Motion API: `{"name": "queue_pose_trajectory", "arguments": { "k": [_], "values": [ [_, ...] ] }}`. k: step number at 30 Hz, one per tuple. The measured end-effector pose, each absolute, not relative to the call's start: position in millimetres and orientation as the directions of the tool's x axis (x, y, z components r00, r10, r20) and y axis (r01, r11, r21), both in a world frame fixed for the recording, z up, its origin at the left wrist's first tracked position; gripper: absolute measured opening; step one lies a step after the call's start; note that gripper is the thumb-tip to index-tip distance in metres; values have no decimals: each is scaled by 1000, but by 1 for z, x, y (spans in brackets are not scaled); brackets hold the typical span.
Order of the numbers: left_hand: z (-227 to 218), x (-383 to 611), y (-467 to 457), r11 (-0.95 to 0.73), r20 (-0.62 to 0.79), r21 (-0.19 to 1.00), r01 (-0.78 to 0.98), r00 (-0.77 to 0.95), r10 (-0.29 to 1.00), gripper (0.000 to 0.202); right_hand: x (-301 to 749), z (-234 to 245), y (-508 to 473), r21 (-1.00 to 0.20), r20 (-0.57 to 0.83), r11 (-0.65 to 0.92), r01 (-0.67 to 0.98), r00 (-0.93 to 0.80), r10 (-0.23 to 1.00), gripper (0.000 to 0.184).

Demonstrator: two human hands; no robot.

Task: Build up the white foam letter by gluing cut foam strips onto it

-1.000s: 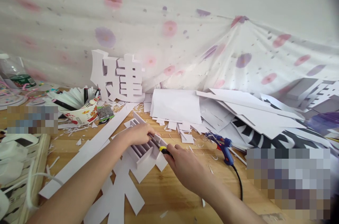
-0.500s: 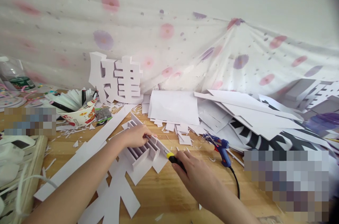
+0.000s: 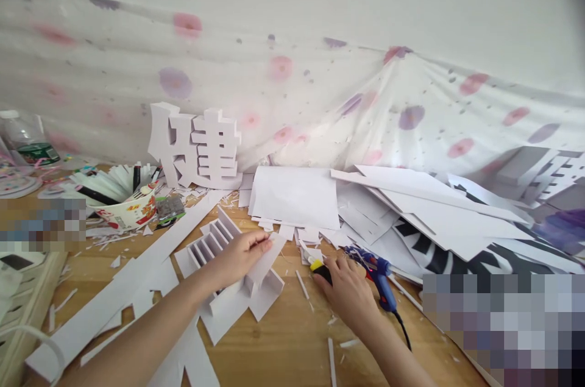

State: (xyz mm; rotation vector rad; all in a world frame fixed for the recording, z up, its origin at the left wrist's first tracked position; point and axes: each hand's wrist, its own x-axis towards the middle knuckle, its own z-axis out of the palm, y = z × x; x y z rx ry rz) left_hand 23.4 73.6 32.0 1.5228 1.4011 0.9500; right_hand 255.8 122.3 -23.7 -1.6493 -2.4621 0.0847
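Note:
My left hand (image 3: 242, 258) pinches a small white foam-board piece (image 3: 269, 259) between thumb and fingers. The piece stands tilted over a white foam-board structure (image 3: 222, 241), which has upright strips in parallel rows on a flat base. My right hand (image 3: 345, 282), palm down, is closed over a black-and-yellow craft knife (image 3: 316, 264) low over the table; its blade is hard to make out among the scraps. Right beside those fingers lies a blue glue gun (image 3: 381, 283) with a black cord.
A white raised Chinese character (image 3: 201, 146) stands at the back. White sheets (image 3: 295, 195) and a board pile (image 3: 439, 210) lie behind and to the right. At left are a paper bowl (image 3: 128, 210) of strips and a power strip (image 3: 34, 289). Cut-out boards (image 3: 123, 289) and scraps lie around.
My right hand has moved right with the knife, away from the structure to beside the glue gun. My left hand now lifts a board piece at the structure's right end. The view has shifted slightly.

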Motion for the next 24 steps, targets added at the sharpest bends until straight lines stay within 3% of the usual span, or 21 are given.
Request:
{"name": "queue_pose_trajectory", "arguments": {
  "k": [3,5,6,8,13,18,24],
  "values": [
    [29,46,61,-21,-51,912,410,163,985,32,249,-7,119,-585,99,437,684,-474,875,32],
    [23,61,54,-16,-46,892,452,126,991,34,240,0,116,-859,-30,279,430,-586,810,43],
    [19,68,50,2,-43,892,451,83,996,34,236,1,116,-925,-87,174,337,-636,767,45],
    [9,80,45,81,-90,930,357,8,996,36,229,-2,115,-972,-120,54,228,-682,722,47],
    [-14,102,40,265,-264,964,-21,42,964,38,228,-21,113,-993,-56,34,117,-680,731,44],
    [-25,110,44,160,-161,985,-72,-20,987,36,233,-25,108,-958,-201,-286,-10,-688,697,44],
    [-31,112,43,129,-131,988,-87,-19,991,35,239,-23,116,-938,-227,-345,-17,-724,652,43]
  ]
}}
